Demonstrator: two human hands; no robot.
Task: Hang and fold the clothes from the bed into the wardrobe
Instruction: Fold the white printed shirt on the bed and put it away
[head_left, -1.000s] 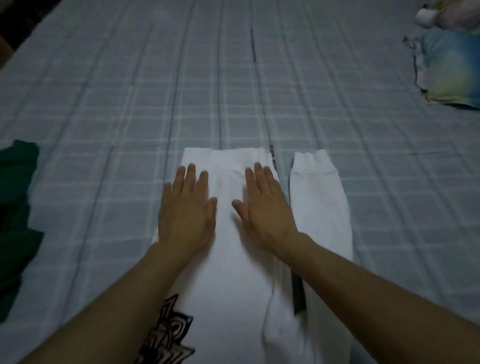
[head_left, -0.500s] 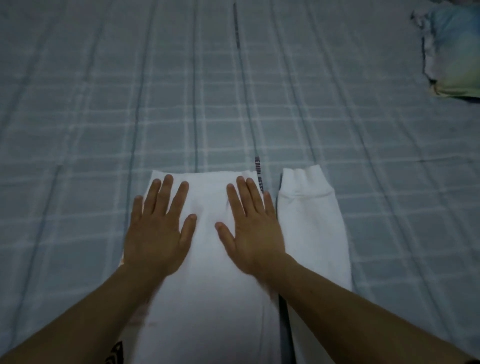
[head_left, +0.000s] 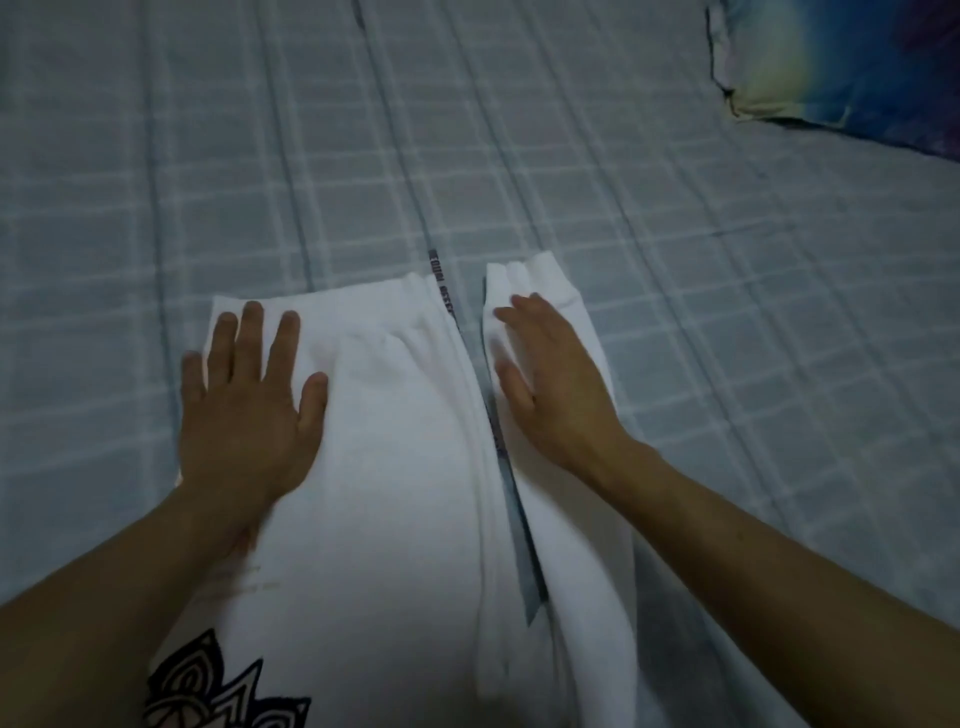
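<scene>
A white garment (head_left: 395, 467) with a black printed pattern near its lower end lies lengthwise on the checked bedsheet (head_left: 467, 156). A white cuffed sleeve (head_left: 550, 291) lies alongside its right edge, with a thin dark printed strap between them. My left hand (head_left: 249, 400) presses flat on the garment's far left corner, fingers straight and spread. Over on the sleeve, just below the cuff, my right hand (head_left: 556, 379) rests with its fingers extended.
A blue and yellow piece of cloth (head_left: 841, 67) lies at the far right corner of the bed. The grey checked sheet stretches out to the left, ahead and to the right of the garment.
My right hand has moved off the garment's body to the right, onto the sleeve. My left hand has slid left to the garment's corner. The view has shifted closer and a little right.
</scene>
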